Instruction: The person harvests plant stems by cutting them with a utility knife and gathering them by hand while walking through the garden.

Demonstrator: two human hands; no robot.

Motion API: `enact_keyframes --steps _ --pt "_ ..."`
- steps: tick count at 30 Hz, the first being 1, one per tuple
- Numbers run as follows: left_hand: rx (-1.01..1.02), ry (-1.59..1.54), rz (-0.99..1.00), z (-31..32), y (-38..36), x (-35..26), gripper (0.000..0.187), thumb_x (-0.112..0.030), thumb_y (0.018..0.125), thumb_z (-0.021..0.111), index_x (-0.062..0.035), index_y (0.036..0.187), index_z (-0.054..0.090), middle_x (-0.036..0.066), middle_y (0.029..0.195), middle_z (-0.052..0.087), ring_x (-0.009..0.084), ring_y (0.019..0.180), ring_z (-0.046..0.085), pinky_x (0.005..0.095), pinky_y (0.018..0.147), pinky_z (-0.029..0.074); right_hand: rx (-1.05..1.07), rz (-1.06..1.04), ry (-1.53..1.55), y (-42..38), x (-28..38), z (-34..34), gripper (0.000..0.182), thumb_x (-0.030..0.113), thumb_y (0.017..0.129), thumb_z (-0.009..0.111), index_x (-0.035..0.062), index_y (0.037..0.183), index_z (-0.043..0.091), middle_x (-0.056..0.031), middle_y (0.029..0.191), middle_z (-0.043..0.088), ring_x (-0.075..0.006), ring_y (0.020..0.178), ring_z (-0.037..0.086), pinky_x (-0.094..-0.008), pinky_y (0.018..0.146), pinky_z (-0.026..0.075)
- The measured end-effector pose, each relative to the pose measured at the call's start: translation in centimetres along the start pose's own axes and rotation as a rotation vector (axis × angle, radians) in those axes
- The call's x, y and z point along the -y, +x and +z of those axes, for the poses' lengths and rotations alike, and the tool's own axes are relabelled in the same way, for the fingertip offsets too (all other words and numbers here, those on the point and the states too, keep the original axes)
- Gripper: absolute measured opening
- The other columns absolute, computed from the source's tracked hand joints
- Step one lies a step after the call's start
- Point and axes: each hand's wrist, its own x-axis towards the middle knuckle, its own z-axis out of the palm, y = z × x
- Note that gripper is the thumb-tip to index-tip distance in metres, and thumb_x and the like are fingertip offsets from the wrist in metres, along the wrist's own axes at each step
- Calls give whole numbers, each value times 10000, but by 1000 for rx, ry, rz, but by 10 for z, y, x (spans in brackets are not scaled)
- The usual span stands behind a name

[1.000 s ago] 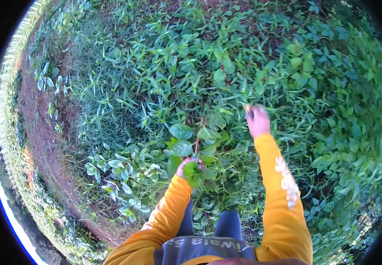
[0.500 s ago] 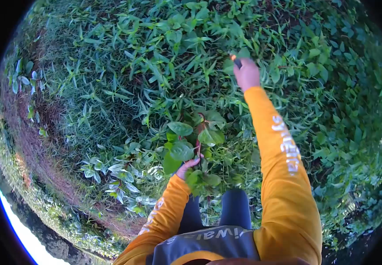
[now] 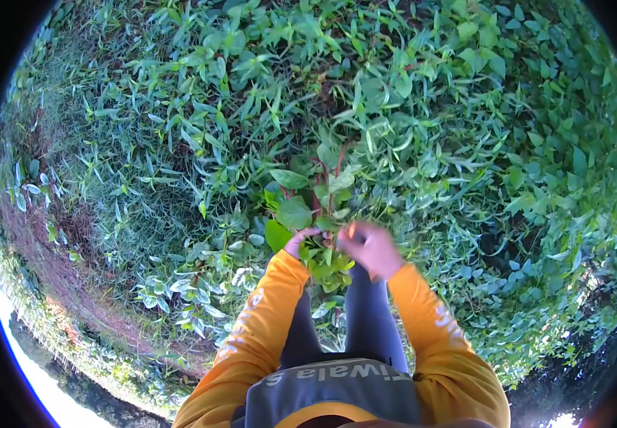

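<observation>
A bunch of red-stemmed, broad-leaved greens [image 3: 295, 212] is held in front of my legs, its leaves spreading above and below my grip. My left hand [image 3: 302, 241] is closed around the stems. Just to its right, my right hand [image 3: 374, 250] is closed and slightly blurred, with its fingers right at the stems by the left fingers. An orange bit of a small orange-and-black tool [image 3: 352, 230] shows at the right hand's fingers; the rest is hidden in the grip.
Dense low green plants [image 3: 180, 143] cover the ground ahead and to both sides. A strip of brownish dry ground [image 3: 87, 307] runs along the left. My legs [image 3: 372, 307] stand among the plants, right below the bunch.
My right hand has come back from the plants ahead to beside my left hand, still with the small tool. The left hand keeps hold of the greens, now slightly higher in view.
</observation>
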Motion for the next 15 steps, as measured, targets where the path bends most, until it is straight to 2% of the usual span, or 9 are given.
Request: enact_keyframes --steps 1,2,3,6,8,9,11,13,15 --pt "-24 -1 -17 10 -13 6 374 -213 823 530 5 1126 518 83 801 582 212 710 579 398 727 477 -66 51 -19 23 -25 -6 311 291 762 652 56 961 610 -148 873 627 -313 794 617 -371 721 482" --pt "18 -61 26 16 -22 10 394 -211 823 533 -6 1158 500 68 780 569 193 691 562 400 740 455 -235 33 -234 45 -20 -22 365 325 763 647 55 1002 590 -156 892 629 -313 790 616 -378 713 481" --pt "70 -120 80 17 -24 14 416 -208 824 535 -17 1189 483 53 758 557 174 672 544 402 753 434 -222 183 -183 74 -36 -29 371 338 768 636 66 1013 577 -165 914 631 -332 818 615 -407 719 477" --pt "144 -63 110 -4 -24 22 472 -223 836 535 -33 1256 435 22 777 529 171 686 531 406 776 413 -328 154 -344 160 -119 -22 313 315 769 621 88 980 578 -176 911 629 -345 845 612 -422 717 476" --pt "173 -35 135 -15 -32 27 506 -233 854 522 -27 1298 395 8 815 497 181 739 529 408 767 425 -132 200 -466 190 -176 -8 277 296 753 633 129 968 584 -166 858 623 -364 789 593 -422 712 467" --pt "168 -33 139 -15 -35 24 506 -233 854 522 -27 1298 395 8 815 497 181 739 529 408 767 425 -129 197 -461 199 -197 -9 277 296 753 633 129 968 584 -166 858 623 -364 789 593 -422 712 467" --pt "115 -28 164 -15 -47 21 525 -199 831 534 -20 1303 388 33 807 524 166 709 517 422 801 416 229 171 -656 200 -234 -22 257 290 742 634 133 942 595 -133 855 632 -342 822 602 -414 729 468" --pt "5 -69 164 -23 -52 24 530 -195 833 542 -11 1305 384 32 791 516 164 710 511 404 787 424 273 203 -694 185 -240 -47 266 303 731 636 136 936 606 -115 869 636 -333 846 600 -415 739 468" --pt "26 -40 64 -30 -45 28 532 -197 835 554 -7 1303 387 28 782 513 166 710 512 394 778 426 123 210 -721 170 -243 -73 267 305 737 627 163 963 611 -118 891 636 -324 861 601 -408 770 470"
